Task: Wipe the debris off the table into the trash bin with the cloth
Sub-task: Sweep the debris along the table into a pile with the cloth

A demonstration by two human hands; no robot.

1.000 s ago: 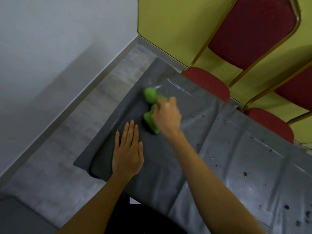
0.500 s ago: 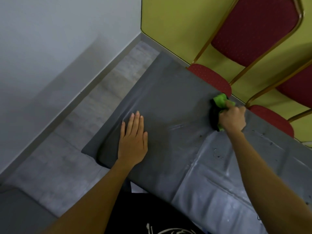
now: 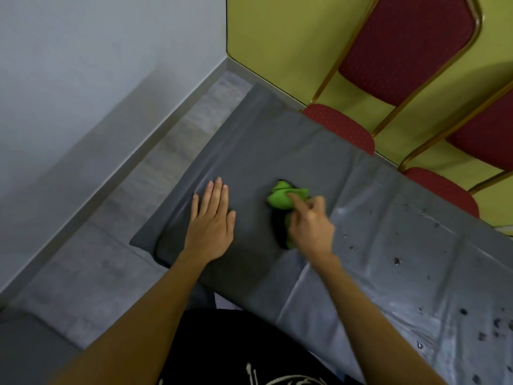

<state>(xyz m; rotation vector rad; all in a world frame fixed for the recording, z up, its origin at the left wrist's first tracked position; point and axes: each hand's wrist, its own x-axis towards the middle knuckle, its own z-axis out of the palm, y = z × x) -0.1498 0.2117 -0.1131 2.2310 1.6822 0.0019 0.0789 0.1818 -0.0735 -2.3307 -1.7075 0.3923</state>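
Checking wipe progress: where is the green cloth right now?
In the head view the green cloth sits on the grey table, gripped by the right hand, just right of the flat left hand.

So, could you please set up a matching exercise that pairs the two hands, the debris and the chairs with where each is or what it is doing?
Things:
1. left hand
2. right hand
3. debris
4. chairs

Places or states:
a. red seats beyond the far edge of the table
b. grips the green cloth
c. rests flat on the table, fingers straight
d. dark specks scattered over the table's right part

Pairs: 1-c, 2-b, 3-d, 4-a.
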